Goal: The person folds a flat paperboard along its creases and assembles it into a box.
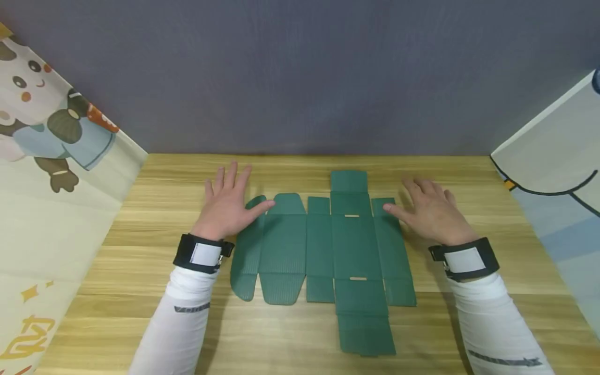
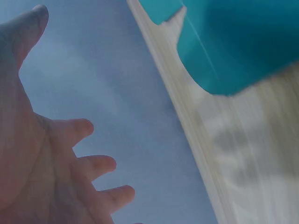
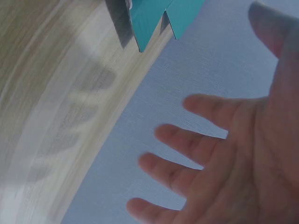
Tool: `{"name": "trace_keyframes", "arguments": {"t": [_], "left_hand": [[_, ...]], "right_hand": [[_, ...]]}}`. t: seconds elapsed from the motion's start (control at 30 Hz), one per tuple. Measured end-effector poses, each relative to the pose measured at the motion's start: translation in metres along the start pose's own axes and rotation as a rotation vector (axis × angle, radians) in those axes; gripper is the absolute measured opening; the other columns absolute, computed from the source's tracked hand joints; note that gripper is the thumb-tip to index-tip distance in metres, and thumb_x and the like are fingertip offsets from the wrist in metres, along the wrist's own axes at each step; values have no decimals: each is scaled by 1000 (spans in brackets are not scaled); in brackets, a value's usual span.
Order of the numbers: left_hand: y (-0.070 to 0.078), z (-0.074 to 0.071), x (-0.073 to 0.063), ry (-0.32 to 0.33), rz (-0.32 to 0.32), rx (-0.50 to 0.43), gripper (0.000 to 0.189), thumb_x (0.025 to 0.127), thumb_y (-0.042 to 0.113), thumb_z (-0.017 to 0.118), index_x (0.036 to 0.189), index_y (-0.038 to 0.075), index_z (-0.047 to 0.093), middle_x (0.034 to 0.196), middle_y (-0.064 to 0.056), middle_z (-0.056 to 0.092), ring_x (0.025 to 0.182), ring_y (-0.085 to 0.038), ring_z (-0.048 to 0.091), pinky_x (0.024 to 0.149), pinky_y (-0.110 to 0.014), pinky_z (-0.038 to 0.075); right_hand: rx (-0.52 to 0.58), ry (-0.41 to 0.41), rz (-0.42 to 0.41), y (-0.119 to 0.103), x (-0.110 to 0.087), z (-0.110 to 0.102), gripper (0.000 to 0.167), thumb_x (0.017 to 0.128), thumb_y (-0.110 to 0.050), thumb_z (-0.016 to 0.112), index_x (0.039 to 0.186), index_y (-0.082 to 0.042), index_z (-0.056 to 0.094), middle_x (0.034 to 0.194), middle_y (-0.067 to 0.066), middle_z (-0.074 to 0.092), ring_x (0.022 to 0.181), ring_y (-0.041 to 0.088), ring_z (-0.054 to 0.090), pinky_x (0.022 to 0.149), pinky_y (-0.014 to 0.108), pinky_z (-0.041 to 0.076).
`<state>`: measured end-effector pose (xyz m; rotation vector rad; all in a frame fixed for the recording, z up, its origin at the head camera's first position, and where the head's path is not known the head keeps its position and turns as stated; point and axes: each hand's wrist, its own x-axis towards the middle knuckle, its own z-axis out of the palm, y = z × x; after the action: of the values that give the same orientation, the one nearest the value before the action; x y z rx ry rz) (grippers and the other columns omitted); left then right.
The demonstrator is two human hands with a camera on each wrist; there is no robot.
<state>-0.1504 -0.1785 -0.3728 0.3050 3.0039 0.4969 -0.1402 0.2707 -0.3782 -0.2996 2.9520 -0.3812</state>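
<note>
A flat, unfolded green cardboard box (image 1: 356, 245) lies on the wooden table, its creased panels and flaps spread out, with two small slots along the middle panel. My left hand (image 1: 227, 208) hovers by its left end, fingers spread and thumb over the rounded flap. By the right end is my right hand (image 1: 428, 211), fingers apart, thumb over the right-hand panel. Neither hand holds anything. In the left wrist view a rounded flap (image 2: 219, 51) shows beyond the spread fingers; in the right wrist view, a corner of the cardboard (image 3: 147, 23) shows.
Beneath the cardboard is a wood-grain table (image 1: 154, 291). A grey-blue panel (image 1: 300, 78) rises along its far edge. Cartoon-printed panels stand at the left (image 1: 70, 208) and the right (image 1: 553, 166). Each wrist wears a black strap.
</note>
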Motion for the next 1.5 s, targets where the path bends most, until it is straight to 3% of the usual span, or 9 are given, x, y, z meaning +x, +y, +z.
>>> {"name": "trace_keyframes", "arguments": {"t": [0.17, 0.33, 0.5, 0.7, 1.0, 1.13, 1.27, 1.5], "left_hand": [[20, 3, 8, 18, 77, 21, 102, 97, 76, 55, 170, 12, 23, 175, -25, 11, 160, -49, 0, 124, -73, 2], [47, 14, 18, 18, 156, 87, 91, 98, 69, 61, 164, 9, 39, 170, -24, 27, 158, -49, 15, 125, -71, 11], [74, 31, 25, 0, 245, 125, 72, 100, 55, 70, 154, 9, 55, 158, -19, 49, 150, -44, 37, 124, -63, 25], [92, 52, 34, -64, 290, 127, 61, 102, 45, 72, 150, 10, 59, 149, -14, 58, 142, -38, 48, 120, -56, 37], [91, 66, 38, -61, 281, 136, 56, 101, 44, 73, 145, 11, 65, 144, -14, 60, 134, -37, 53, 113, -56, 44], [88, 66, 37, -58, 280, 126, 54, 102, 43, 73, 144, 10, 66, 143, -14, 60, 131, -37, 52, 109, -56, 46], [85, 64, 34, -66, 270, 124, 54, 101, 43, 73, 143, 10, 66, 143, -15, 60, 130, -37, 53, 107, -55, 47], [79, 57, 27, -82, 249, 128, 57, 100, 44, 75, 141, 7, 67, 136, -16, 63, 124, -37, 57, 104, -52, 52]], "right_hand": [[-49, -61, 22, -3, -1, -4, 102, 102, -76, 44, 154, 11, 43, 153, 43, 38, 143, 62, 32, 110, 83, 24], [-69, -88, 21, -6, -2, -6, 94, 102, -73, 48, 138, 13, 59, 138, 40, 57, 127, 60, 54, 100, 83, 38], [-8, -153, 38, -8, -4, -4, 83, 103, -64, 57, 130, 14, 63, 120, 34, 69, 105, 49, 69, 87, 68, 55], [29, -203, 34, -6, -4, 2, 73, 103, -59, 60, 119, 13, 67, 104, 25, 74, 90, 36, 72, 77, 58, 59], [90, -252, 27, -9, -2, 5, 64, 104, -56, 61, 102, 6, 73, 81, 7, 69, 71, 23, 63, 62, 40, 54], [126, -245, 9, -8, -1, 8, 54, 103, -49, 66, 99, 4, 70, 80, 6, 66, 71, 21, 60, 61, 36, 50], [180, -223, -30, -10, 0, 9, 46, 101, -37, 71, 108, 7, 62, 85, 9, 63, 75, 22, 59, 66, 37, 51], [281, -195, -115, -17, 1, 6, 49, 101, -15, 69, 136, 12, 47, 92, 10, 59, 76, 20, 57, 68, 37, 50]]}}
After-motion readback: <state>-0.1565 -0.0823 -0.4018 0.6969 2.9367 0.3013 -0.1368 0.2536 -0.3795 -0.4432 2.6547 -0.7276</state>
